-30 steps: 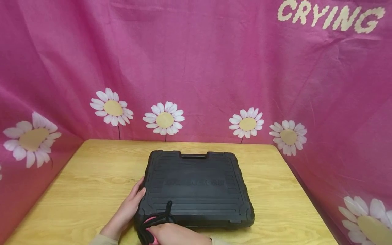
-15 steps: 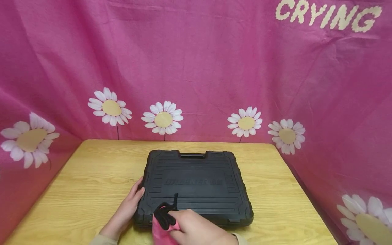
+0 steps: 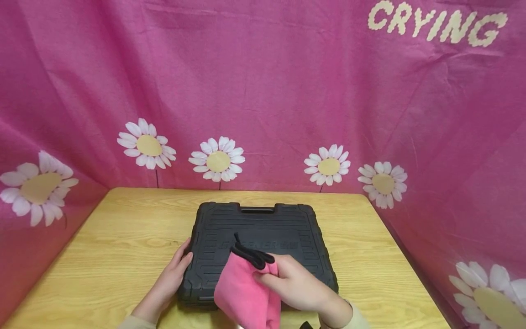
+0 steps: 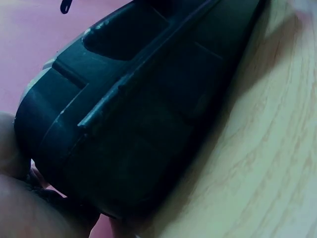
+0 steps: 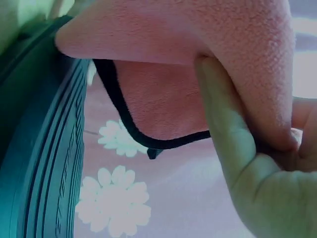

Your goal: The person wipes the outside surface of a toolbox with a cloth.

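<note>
A black hard case (image 3: 263, 228) lies flat on the table, its handle at the far edge. My left hand (image 3: 171, 274) grips the case's left side, thumb on top near the edge. My right hand (image 3: 302, 283) pinches a pink cloth (image 3: 244, 288) with black edging and a small black loop, held over the front of the case. In the right wrist view the folded cloth (image 5: 163, 29) hangs between thumb and fingers beside the case (image 5: 54, 148). The left wrist view shows the side of the case (image 4: 129, 119) close up.
The wooden table (image 3: 123, 237) reaches to a pink curtain (image 3: 263, 91) with daisies at the back and on both sides. A small dark object (image 3: 306, 325) shows at the bottom edge, beside the right wrist.
My right hand has lifted the pink cloth from the case's front left corner up and to the right, and more of the cloth shows. My left hand has stayed on the case.
</note>
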A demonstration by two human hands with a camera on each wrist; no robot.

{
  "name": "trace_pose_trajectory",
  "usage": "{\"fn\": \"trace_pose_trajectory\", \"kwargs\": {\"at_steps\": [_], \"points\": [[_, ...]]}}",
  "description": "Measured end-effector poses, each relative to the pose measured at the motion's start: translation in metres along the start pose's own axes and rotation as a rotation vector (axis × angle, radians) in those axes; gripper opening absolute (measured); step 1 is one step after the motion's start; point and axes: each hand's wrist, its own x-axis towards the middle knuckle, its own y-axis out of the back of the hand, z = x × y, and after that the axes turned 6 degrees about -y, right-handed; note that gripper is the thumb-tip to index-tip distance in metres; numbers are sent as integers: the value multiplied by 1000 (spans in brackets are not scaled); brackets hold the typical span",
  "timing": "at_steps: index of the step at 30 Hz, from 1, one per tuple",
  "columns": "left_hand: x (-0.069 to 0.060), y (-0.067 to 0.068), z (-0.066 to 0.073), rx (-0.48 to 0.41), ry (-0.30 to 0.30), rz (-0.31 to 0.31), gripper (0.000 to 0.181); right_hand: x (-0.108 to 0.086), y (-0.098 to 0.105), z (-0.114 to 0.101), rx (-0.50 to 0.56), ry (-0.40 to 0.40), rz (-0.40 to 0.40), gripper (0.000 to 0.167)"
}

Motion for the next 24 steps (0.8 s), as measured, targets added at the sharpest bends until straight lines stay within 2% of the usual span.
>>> {"fn": "trace_pose_trajectory", "kwargs": {"at_steps": [5,11,17,20,24], "points": [[0,0,1,4,-12,10,65,-6,17,6,88,-23,68,19],[0,0,3,-6,-18,7,65,-13,38,16,282,0,89,31],[2,-1,4,-12,-12,-3,66,-20,56,29,414,-9,176,20],[2,-1,4,-13,-10,-1,65,-23,64,39,497,20,230,21],[2,-2,4,-20,-14,6,63,-28,75,52,652,98,244,24]]}}
